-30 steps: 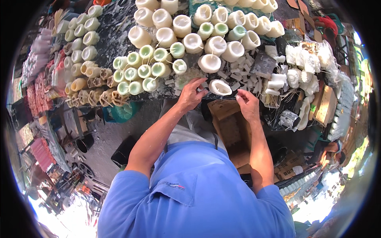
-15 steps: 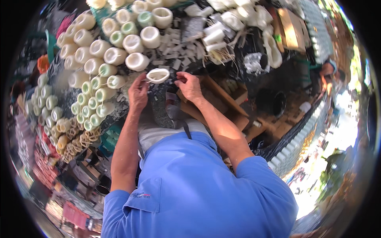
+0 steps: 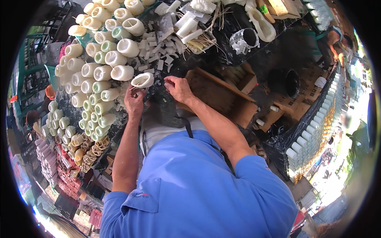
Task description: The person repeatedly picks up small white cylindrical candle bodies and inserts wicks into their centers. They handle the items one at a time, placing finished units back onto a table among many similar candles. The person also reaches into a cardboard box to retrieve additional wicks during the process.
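White wax cup (image 3: 143, 80) is slanting long-axis up-right just beyond nearer left hand (image 3: 134, 100), half-curled, can't tell if holding; right hand (image 3: 178, 89) is hovering farther off, part-open, empty.

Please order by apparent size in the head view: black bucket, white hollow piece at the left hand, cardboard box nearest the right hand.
1. Cardboard box
2. Black bucket
3. White hollow piece

White wax cup (image 3: 143, 80) turned, opening now leftward — left grip (image 3: 134, 101) shifted from side to near edge.
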Available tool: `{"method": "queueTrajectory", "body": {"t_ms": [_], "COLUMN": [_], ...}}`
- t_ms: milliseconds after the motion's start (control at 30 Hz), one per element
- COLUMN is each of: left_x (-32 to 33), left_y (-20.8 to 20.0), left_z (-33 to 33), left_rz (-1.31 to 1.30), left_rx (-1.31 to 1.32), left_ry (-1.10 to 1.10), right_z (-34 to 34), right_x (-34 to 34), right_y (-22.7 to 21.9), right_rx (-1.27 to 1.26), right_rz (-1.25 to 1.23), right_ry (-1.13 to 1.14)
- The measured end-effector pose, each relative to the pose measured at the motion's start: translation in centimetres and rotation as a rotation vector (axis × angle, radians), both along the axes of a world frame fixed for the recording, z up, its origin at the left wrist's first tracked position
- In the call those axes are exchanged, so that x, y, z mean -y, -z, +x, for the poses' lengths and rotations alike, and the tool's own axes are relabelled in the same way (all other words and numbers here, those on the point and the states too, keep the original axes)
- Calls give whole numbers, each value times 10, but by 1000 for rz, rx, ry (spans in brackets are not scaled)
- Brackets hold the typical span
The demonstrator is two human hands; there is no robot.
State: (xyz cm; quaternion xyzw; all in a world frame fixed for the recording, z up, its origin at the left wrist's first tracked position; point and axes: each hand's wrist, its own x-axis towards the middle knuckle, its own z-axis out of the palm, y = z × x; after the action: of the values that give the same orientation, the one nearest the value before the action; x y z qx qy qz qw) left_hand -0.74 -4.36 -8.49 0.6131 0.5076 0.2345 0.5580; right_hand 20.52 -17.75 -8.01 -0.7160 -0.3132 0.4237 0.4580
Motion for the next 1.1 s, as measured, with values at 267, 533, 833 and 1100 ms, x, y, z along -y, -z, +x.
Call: {"method": "queueTrajectory", "body": {"t_ms": [267, 533, 833, 1100], "left_x": [34, 35, 20, 11], "left_y": [-8, -16, -11, -22], "left_z": [36, 46, 41, 30], "left_rz": [-37, 207, 245, 225], "left_rx": [65, -147, -118, -90], "left_ry": [-219, -125, -10, 55], "right_z": [14, 21, 27, 26], "right_x": [-56, -72, -65, -47], "right_y": [-5, -16, -23, -20], "right_rx": [263, 134, 127, 250], "right_rz": [186, 31, -56, -112], "right_ry": [-301, -451, -499, -284]}}
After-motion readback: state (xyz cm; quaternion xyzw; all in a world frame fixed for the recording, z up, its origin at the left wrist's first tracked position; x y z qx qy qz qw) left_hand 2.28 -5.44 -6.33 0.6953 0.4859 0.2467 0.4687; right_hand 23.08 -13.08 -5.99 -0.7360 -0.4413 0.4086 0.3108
